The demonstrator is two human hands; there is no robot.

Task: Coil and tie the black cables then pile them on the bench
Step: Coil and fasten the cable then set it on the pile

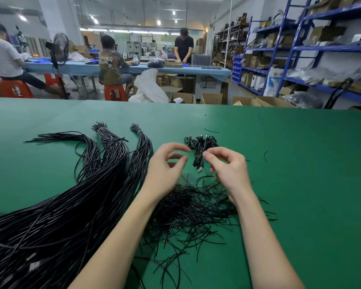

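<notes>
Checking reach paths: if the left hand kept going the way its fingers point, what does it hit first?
Probably the small pile of coiled cables, just beyond the left hand fingertips; depth from one view is uncertain.

Green bench with cables and ties

The green bench (300, 174) ran the full width of the view. On its left lay long bundles of black cables (71, 205), fanning toward the far side, two of them bound near their far ends. A small pile of coiled cables (200, 143) sat near the middle, farther off. A loose heap of thin black ties (188, 209) lay nearer. A few stray ties (265, 156) lay to the right.
</notes>
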